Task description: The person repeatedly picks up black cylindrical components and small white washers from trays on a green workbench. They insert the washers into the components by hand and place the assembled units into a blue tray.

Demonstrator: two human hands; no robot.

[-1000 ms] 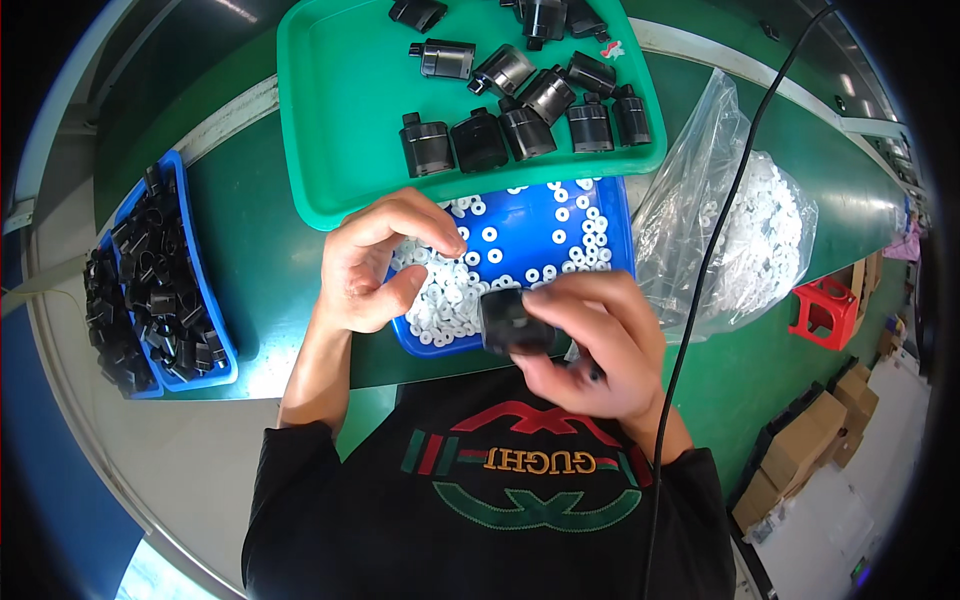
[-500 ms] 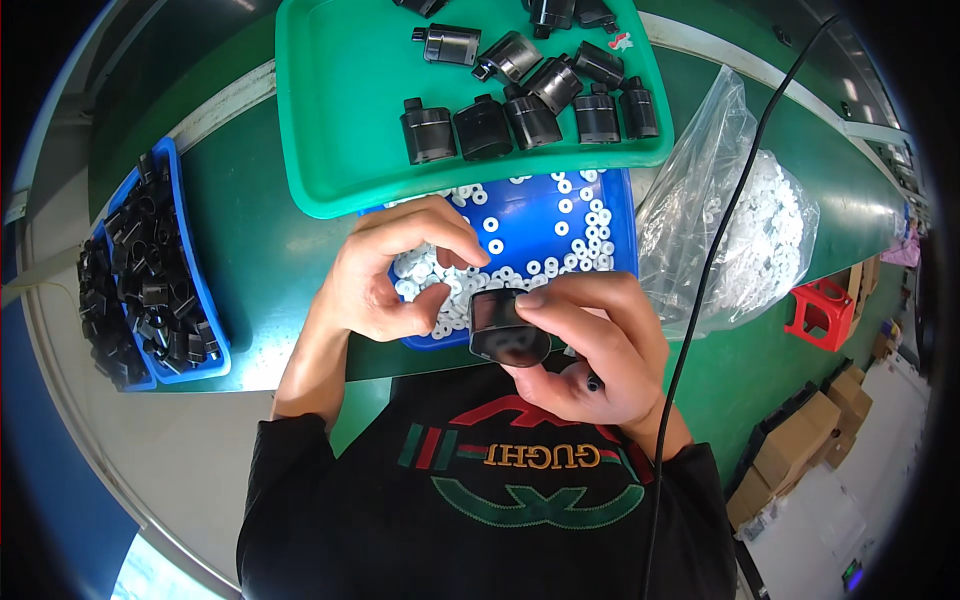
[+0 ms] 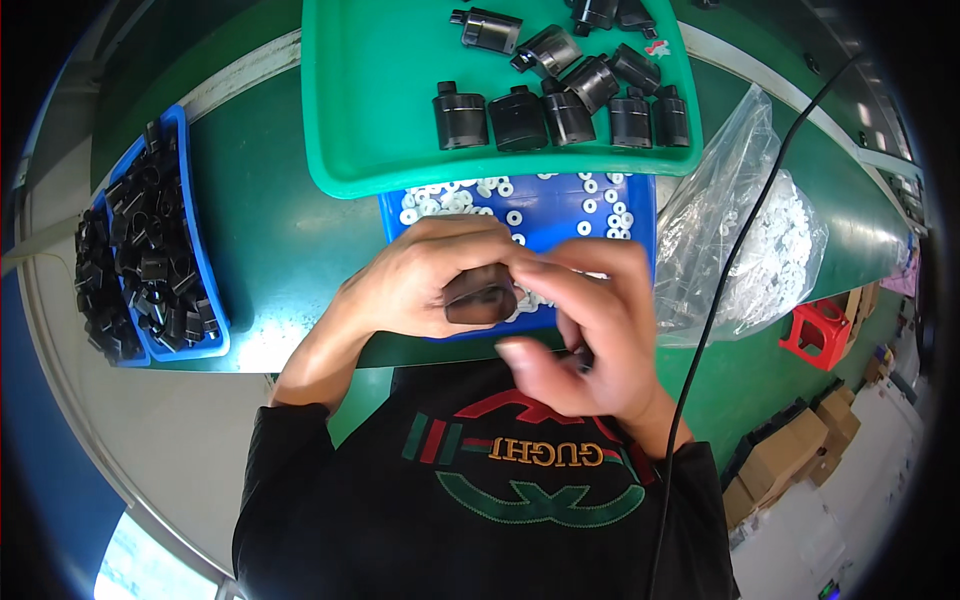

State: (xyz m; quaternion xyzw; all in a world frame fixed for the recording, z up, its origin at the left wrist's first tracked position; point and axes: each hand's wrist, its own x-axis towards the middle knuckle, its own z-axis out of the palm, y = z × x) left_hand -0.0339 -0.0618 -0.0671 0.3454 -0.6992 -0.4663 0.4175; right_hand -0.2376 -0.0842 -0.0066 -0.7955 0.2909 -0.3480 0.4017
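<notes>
Head view: left hand (image 3: 430, 275) over the near part of the blue tray (image 3: 550, 207), fingers curled round a dark pod (image 3: 480, 297) and gripping it, its rounded end facing the camera. Right hand (image 3: 605, 325) just beside, blurred; thumb and forefinger spread apart, forefinger reaching to the pod's upper right, contact unclear. Small black piece (image 3: 585, 358) shows at the right palm; cannot tell whether the other fingers grip it. Blue tray sits on the dark green surface (image 3: 265, 235), with white rings (image 3: 409, 216) heaped at its left and strewn toward its right; hands hide much of the middle. Green tray (image 3: 365, 90) beyond, its near edge overlapping the blue one in this view. Several finished-looking black units (image 3: 462, 120) lie in its right half, a rough row along the near side, others at odd angles behind; small red-and-white mark near its right rim. Right of the trays, a clear bag (image 3: 685, 285) slumps on the surface, holding many white pieces (image 3: 785, 240). Far left, two blue bins (image 3: 203, 275) stand side by side, heaped with black parts (image 3: 155, 265). Off to the right, beyond the surface, a red stool (image 3: 818, 335) and brown cartons (image 3: 785, 455).
</notes>
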